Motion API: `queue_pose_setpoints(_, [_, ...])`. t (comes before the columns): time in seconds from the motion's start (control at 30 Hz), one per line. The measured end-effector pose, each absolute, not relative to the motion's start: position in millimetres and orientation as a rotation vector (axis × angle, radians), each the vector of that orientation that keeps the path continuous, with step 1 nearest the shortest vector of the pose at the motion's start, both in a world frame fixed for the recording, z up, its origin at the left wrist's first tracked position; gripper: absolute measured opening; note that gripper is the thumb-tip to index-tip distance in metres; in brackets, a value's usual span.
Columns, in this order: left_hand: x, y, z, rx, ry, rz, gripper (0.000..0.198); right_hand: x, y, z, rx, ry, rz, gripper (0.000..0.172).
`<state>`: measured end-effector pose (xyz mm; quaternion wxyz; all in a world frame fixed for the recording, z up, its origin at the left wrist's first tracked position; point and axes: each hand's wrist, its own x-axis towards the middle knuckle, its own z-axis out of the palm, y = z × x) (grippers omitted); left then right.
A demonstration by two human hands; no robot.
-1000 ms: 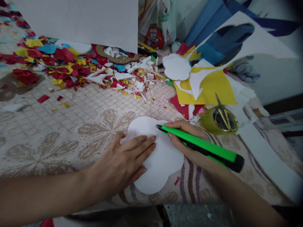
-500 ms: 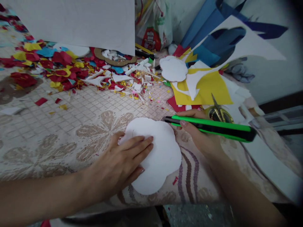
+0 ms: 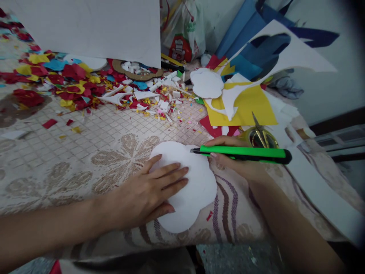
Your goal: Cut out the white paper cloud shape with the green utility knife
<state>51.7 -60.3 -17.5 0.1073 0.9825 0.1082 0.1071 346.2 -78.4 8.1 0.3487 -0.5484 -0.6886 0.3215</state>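
— Where the left hand (image 3: 148, 194) lies flat, what is beneath it, and how would that piece handle?

— White cloud-shaped cutout (image 3: 199, 179), lying on the patterned tablecloth (image 3: 85, 152) near its front edge. Judged light, thin and fairly stiff, probably foam sheet or card. It would likely slide on the cloth and crease if bent. It is best pinned from above over a broad area, well back from the outline.

— State of each grip?

— Left: palm down, fingers spread and straight, pressing the cutout's left half and closing on nothing. Right hand (image 3: 236, 166): fingers wrapped around the green utility knife (image 3: 245, 152), which is held low and almost level, its dark tip at the cutout's upper right lobe. Whether a blade is out cannot be told.

— Nearby?

— Tape roll with scissors (image 3: 261, 137) just beyond the knife; coloured paper scraps (image 3: 71, 82) farther back.
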Motion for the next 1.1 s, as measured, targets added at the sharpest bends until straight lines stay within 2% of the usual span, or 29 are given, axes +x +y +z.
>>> queue_pose_setpoints(1.1, [52,-61,-24,2.877,0.324,0.356,0.049,363,-72,8,-1.367,-2.000,0.833,0.022])
